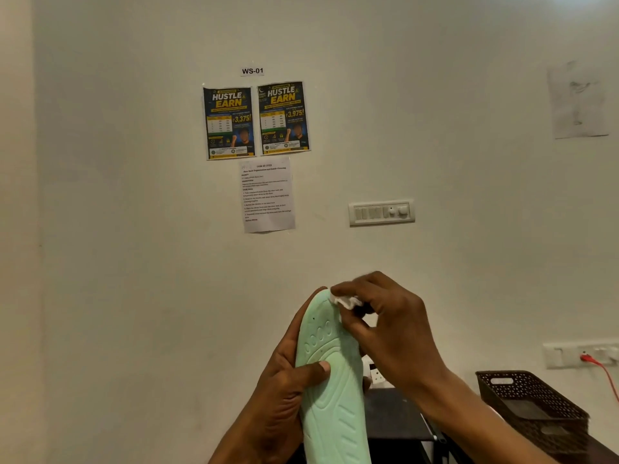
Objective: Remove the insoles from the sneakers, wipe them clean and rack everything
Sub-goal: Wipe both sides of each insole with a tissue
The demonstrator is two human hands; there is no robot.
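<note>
Left hand (288, 380) grips a pale green foam insole (331, 380) upright, thumb curled across its patterned face and fingers behind it. Right hand (385, 326) pinches a small crumpled white wipe (345, 301) between thumb and fingers, pressing it against the insole's top edge. Just below the right wrist sits a dark brown perforated plastic basket (532, 406). Beyond both hands a white wall (134, 229) carries two dark printed posters (256, 120) and a white switch plate (382, 213).
</note>
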